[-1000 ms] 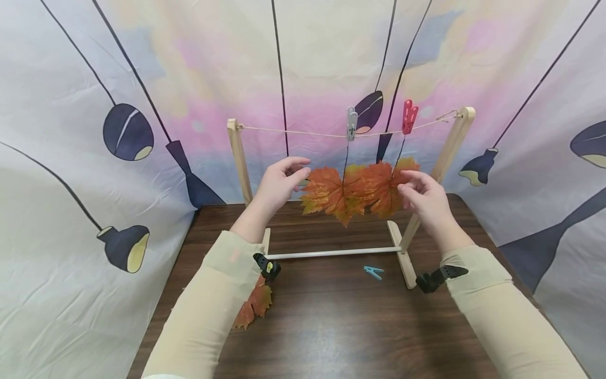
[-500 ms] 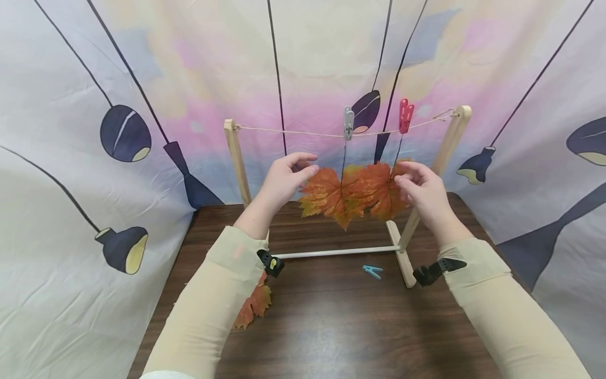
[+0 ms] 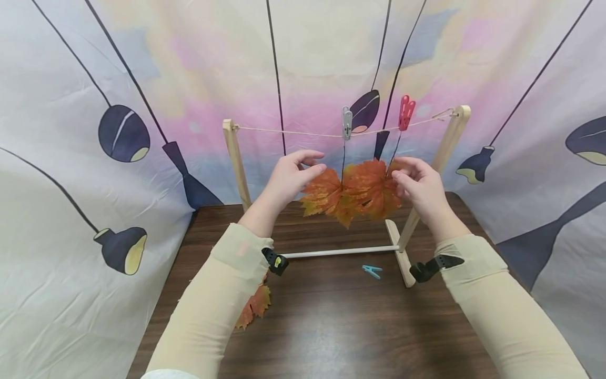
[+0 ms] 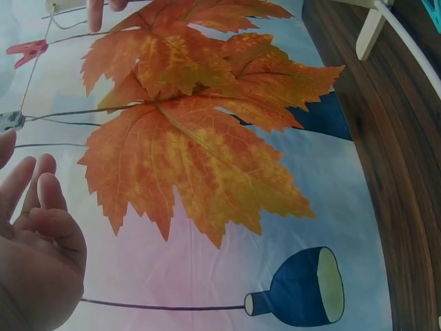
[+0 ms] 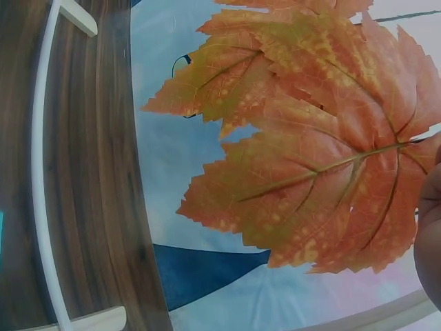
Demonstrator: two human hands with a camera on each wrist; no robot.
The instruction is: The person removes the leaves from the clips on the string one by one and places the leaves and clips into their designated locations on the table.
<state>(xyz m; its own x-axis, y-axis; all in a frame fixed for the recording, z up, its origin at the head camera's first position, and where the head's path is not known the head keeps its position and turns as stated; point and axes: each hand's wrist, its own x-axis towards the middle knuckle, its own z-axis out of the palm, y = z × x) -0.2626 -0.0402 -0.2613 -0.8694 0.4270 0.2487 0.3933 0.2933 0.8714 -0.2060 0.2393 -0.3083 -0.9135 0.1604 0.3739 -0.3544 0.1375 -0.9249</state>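
Observation:
Two orange artificial maple leaves hang by their stems from a string. A grey clothespin [image 3: 347, 124] holds the left leaf [image 3: 323, 192], and a red clothespin [image 3: 405, 115] holds the right leaf [image 3: 371, 184]. My right hand [image 3: 423, 190] pinches the right leaf's outer edge near its stem; the fingertips' contact is partly hidden. In the right wrist view only my thumb shows at the edge, beside the leaf [image 5: 310, 179]. My left hand [image 3: 290, 178] hovers beside the left leaf, holding nothing, its fingers loosely bent. The left wrist view shows it below the grey clothespin [image 4: 10, 121].
The string runs between two wooden posts [image 3: 236, 163], joined low down by a white rod [image 3: 341, 251]. A blue clothespin [image 3: 372, 271] lies on the brown table [image 3: 341, 326]. Another orange leaf [image 3: 255, 306] lies partly under my left forearm. A printed curtain [image 3: 189, 63] stands behind.
My right hand has shifted slightly left, the right leaf moving and turning with it; the red clothespin now tilts more. My left hand has moved right, in front of the left leaf's edge.

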